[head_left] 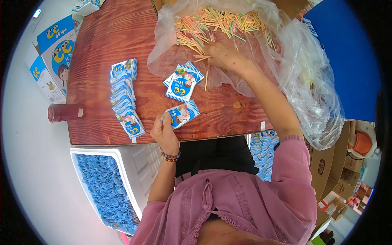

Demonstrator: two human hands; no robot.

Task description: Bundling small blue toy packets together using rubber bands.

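My left hand [165,134] pinches the edge of a small blue-and-white packet [182,114] over the front edge of the table. Beyond it lie several more such packets [181,83], stacked loosely. On a clear plastic bag, my right hand [227,57] has its fingers curled down at the near edge of a heap of thin pastel sticks [228,21]. A few sticks [201,58] poke out at its fingertips, which are partly hidden. One loose stick [206,81] rests beside the stacked packets.
A row of overlapping packets [122,96] runs along the left of the wooden table [102,45]. A red cylindrical container [65,112] is at the left edge. Below stands a white bin [122,171] full of blue packets. Crumpled clear plastic [312,90] hangs over the right side, near cardboard boxes [326,167].
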